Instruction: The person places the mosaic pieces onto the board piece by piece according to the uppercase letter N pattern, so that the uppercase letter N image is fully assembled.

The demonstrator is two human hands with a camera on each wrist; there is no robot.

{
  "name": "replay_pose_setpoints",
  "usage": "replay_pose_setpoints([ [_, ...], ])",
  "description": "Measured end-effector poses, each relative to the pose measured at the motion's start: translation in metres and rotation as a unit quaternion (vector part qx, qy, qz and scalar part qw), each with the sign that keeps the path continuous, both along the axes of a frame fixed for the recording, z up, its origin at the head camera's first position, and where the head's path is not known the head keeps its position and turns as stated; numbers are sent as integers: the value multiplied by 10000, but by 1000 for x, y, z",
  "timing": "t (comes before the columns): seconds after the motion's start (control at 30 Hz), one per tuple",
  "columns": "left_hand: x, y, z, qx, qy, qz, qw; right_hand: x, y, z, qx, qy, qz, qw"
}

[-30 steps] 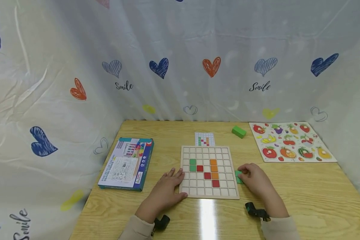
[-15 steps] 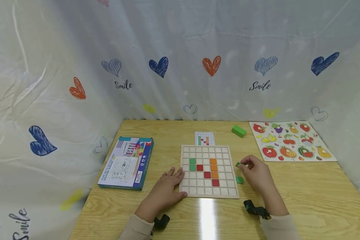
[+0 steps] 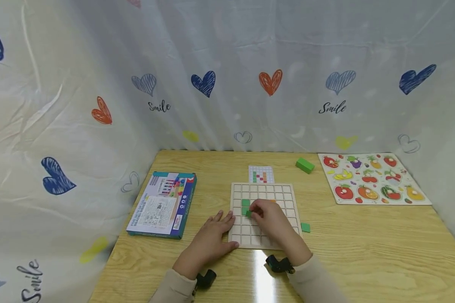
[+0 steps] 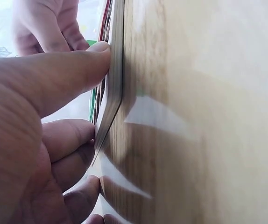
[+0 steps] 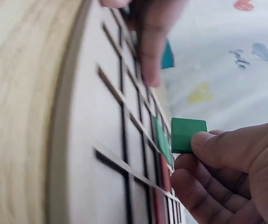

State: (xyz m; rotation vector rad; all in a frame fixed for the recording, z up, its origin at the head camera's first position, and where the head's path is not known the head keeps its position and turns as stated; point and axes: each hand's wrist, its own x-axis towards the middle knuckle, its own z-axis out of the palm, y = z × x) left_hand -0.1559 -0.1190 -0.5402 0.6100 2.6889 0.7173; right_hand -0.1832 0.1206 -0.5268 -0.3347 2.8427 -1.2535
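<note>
My right hand (image 3: 271,219) pinches a green square tile (image 5: 185,133) between thumb and fingers, held over the left part of a wooden grid board (image 3: 236,230). Green tiles (image 3: 245,203) are set in cells right beside the held one. In the head view my right hand covers most of the orange tiles (image 3: 272,201) and the red ones; the right wrist view shows a red tile (image 5: 164,175) in its cell. With fingers spread, my left hand (image 3: 210,237) rests at the board's left edge, its thumb touching the near corner. Another green tile (image 3: 305,227) lies just right of the board.
A printed pattern card (image 3: 267,169) sits behind the board. Farther back right are a green block (image 3: 305,165) and a fruit puzzle board (image 3: 369,202). On the left lies a flat boxed set (image 3: 157,212). A heart-print curtain (image 3: 227,113) hangs behind the table.
My right hand picked up one green tile from right of the board and carried it left over the grid. A second green tile stayed on the table. My left hand kept its place.
</note>
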Motion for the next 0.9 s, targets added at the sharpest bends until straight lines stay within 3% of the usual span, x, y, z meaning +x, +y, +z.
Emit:
replay_pose_setpoints([
  [0.27, 1, 0, -1, 18, 141, -80, 9999, 0, -16, -2, 563, 274, 285, 9976],
  [0.5, 1, 0, -2, 25, 176, -103, 9998, 2, -14, -2, 623, 288, 420, 9968],
  [0.9, 0, -1, -3, 26, 152, -48, 9999, 3, -17, -12, 1184, 836, 352, 9888],
])
